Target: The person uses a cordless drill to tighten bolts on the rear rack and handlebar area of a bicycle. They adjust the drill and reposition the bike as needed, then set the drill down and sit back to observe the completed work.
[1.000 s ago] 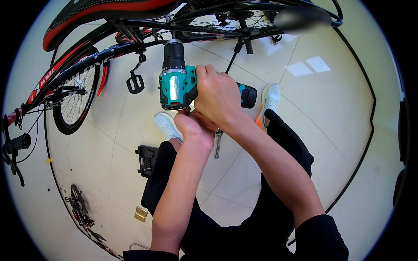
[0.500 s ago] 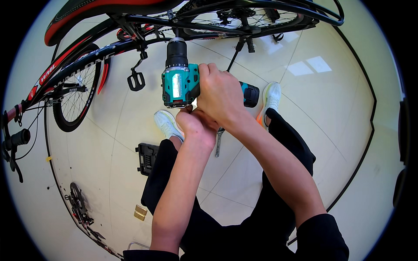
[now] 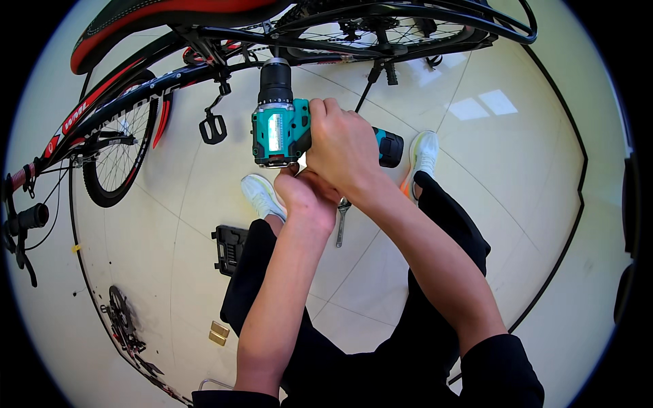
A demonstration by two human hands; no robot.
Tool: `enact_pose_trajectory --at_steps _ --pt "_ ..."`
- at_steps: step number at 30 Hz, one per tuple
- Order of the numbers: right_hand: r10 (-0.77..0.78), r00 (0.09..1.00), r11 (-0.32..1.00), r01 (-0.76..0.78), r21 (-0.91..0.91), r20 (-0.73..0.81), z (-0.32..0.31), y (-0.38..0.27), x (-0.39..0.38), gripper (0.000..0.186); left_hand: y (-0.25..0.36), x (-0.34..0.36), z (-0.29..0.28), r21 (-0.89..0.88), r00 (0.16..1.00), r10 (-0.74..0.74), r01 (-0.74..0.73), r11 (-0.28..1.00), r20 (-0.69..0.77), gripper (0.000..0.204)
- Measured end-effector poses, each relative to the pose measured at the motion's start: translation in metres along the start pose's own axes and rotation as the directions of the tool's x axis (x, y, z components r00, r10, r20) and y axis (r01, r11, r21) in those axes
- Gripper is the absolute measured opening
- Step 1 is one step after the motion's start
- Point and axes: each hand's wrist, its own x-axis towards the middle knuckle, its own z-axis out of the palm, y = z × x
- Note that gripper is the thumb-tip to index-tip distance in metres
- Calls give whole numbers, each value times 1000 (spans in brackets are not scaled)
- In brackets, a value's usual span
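Note:
My right hand (image 3: 345, 146) wraps around the handle of a teal and black cordless drill (image 3: 275, 132). The drill lies on its side, with its battery (image 3: 389, 148) showing to the right of my knuckles. Its black chuck points away from me, and the front end reaches the frame of a bicycle (image 3: 238, 66), where the contact point is hard to make out. Just below, my left hand (image 3: 309, 192) is closed against the drill's rear and under my right hand; its fingers are mostly hidden.
A bicycle pedal (image 3: 213, 128) hangs left of the drill, and a kickstand (image 3: 371, 83) props the bike on the right. On the tiled floor lie an adjustable wrench (image 3: 341, 224), a black tool case (image 3: 230, 249) and a small gold-coloured object (image 3: 218, 333). Bicycle parts (image 3: 122, 323) lie at lower left.

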Motion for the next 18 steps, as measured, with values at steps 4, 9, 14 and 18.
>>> enact_pose_trajectory --at_steps 4,9,14,18 --pt "-3 1000 1000 3 5 -2 0 0 1 30 0 3 -3 0 1000 -19 19 1000 13 56" --pt "-9 1000 1000 10 -12 4 0 1 3 30 1 0 4 -7 1000 -8 8 1000 0 55" --pt "-12 1000 1000 12 -19 1 2 -1 4 30 3 0 2 -17 1000 -5 5 1000 12 55" --pt "-5 1000 1000 5 -29 -1 -1 -2 6 30 4 4 -1 -19 999 -26 27 999 37 48"
